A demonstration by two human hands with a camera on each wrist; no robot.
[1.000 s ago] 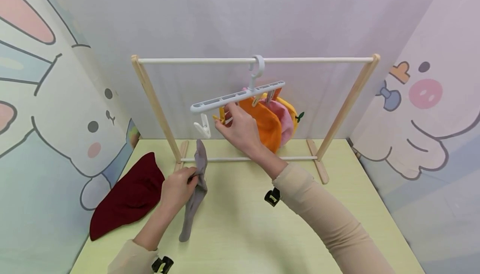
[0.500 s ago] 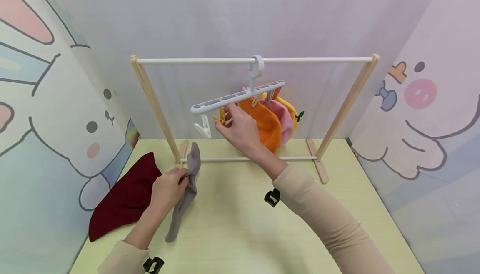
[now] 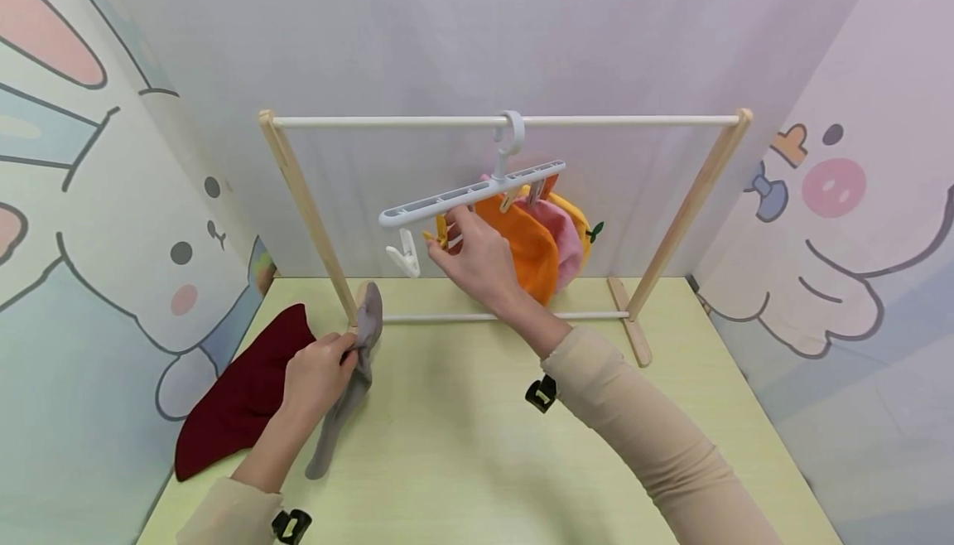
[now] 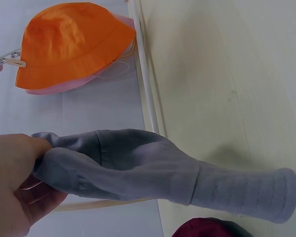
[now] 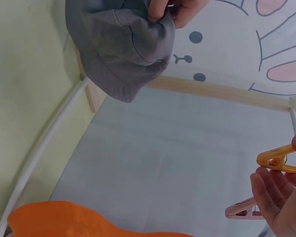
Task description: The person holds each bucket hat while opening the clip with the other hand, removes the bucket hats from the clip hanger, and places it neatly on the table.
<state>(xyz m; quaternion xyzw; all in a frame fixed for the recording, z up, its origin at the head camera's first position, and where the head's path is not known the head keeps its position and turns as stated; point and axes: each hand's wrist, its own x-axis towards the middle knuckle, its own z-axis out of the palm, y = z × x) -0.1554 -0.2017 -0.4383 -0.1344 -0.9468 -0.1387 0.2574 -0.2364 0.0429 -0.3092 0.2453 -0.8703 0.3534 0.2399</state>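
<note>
My left hand [image 3: 319, 371] grips a grey bucket hat [image 3: 358, 371] by its crown, low in front of the rack's left leg. In the left wrist view the hat's stitched brim [image 4: 251, 192] points away from the fingers. My right hand [image 3: 483, 253] pinches a yellow clip [image 3: 438, 233] under the light grey hanger [image 3: 473, 193]; the right wrist view shows thumb and fingers around this clip. Left of it hangs a bare white clip [image 3: 405, 253]. A pink clip [image 5: 242, 209] beside the right hand is hidden in the head view.
The hanger hooks over the white rail [image 3: 633, 121] of a wooden rack. Orange [image 3: 532, 255], pink [image 3: 564, 234] and yellow hats hang at its right. A maroon hat [image 3: 246, 396] lies on the table at left. Printed walls enclose both sides.
My left hand has moved left with the grey hat, from below the white clip to the rack's left leg. My right hand stays at the yellow clip.
</note>
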